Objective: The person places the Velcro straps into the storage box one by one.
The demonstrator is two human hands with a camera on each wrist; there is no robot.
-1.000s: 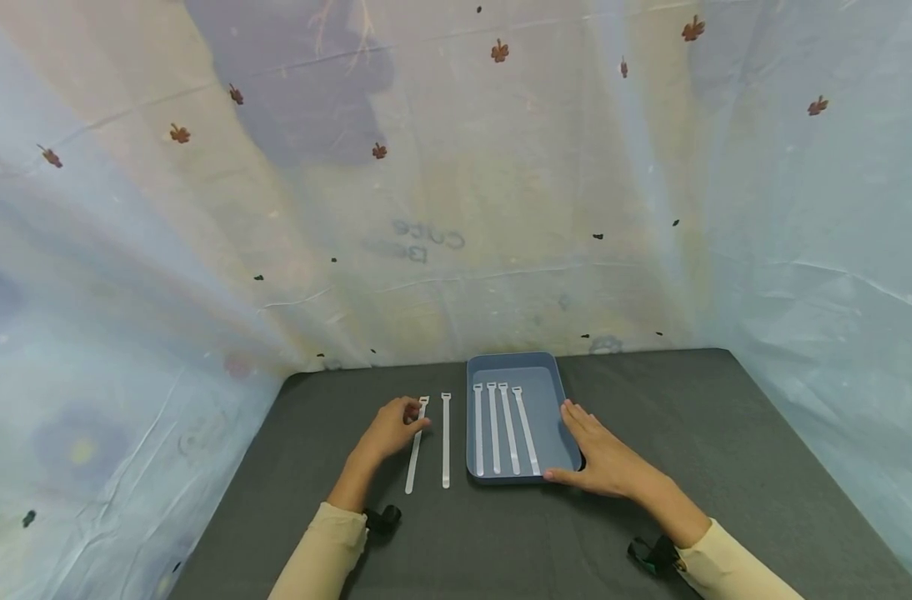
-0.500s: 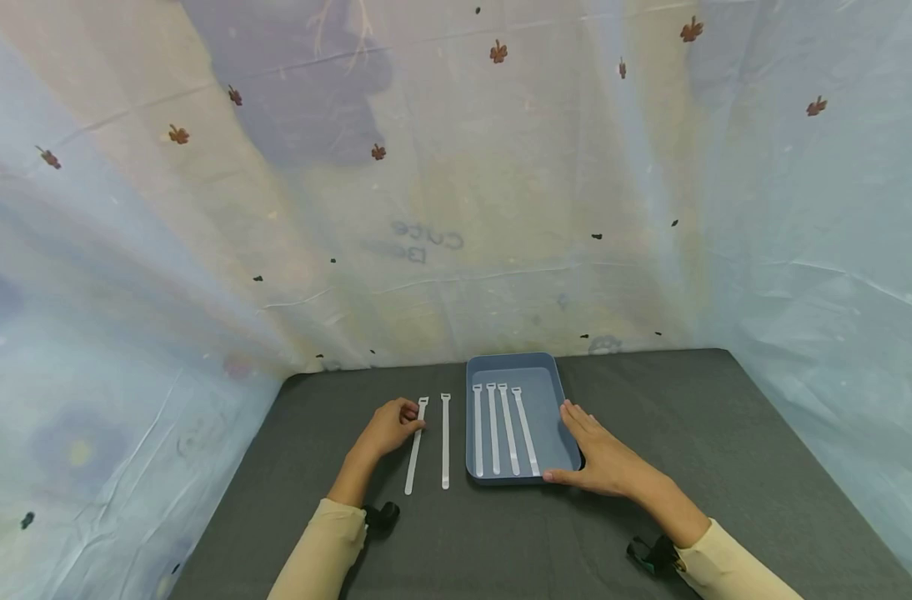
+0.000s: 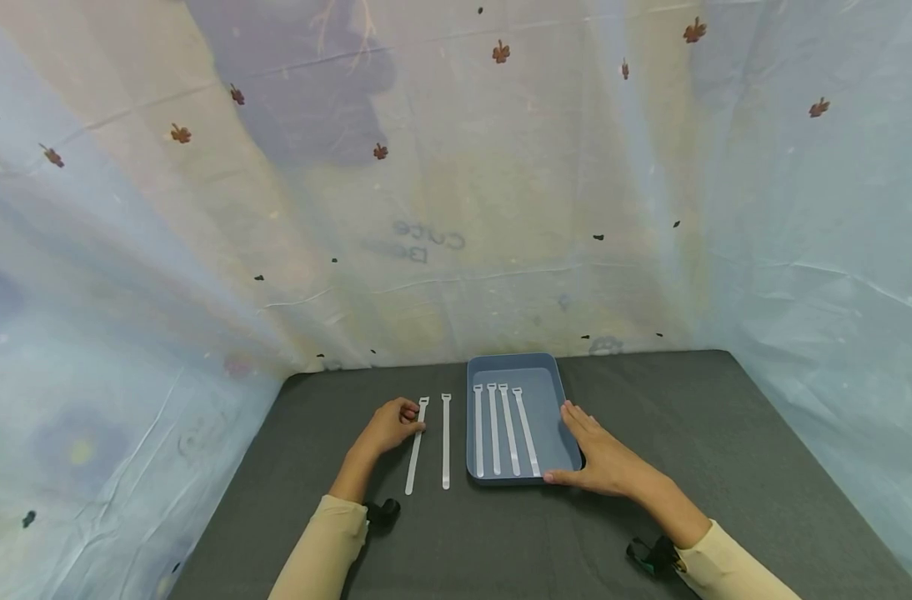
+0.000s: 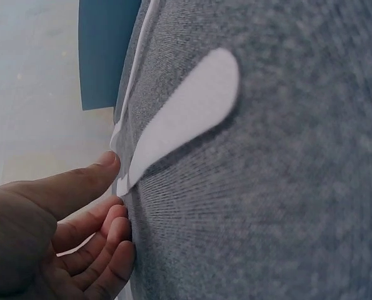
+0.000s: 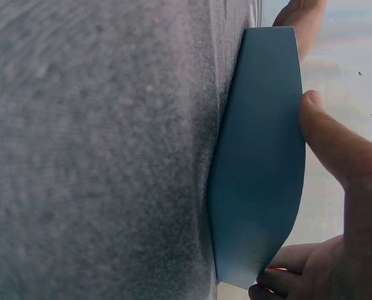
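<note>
In the head view, my left hand is at the upper part of a white hook-and-loop cable tie lying on the dark cloth. Thumb and curled fingers straddle the strap near its slotted head, and the left wrist view shows its rounded tail towards the camera. A second white cable tie lies parallel, just to the right. My right hand rests at the front right corner of a blue-grey tray, fingers straight along its side, thumb at the front rim. Several white cable ties lie side by side in the tray.
A dark grey cloth covers the table. Pale patterned sheeting hangs behind it and at both sides. The tray stands near the middle, with its far end close to the back edge. Black wrist straps sit at both cuffs.
My left thumb has drawn in slightly onto the cable tie, and the hand has settled there. The right hand, the tray and the ties have stayed in place.
</note>
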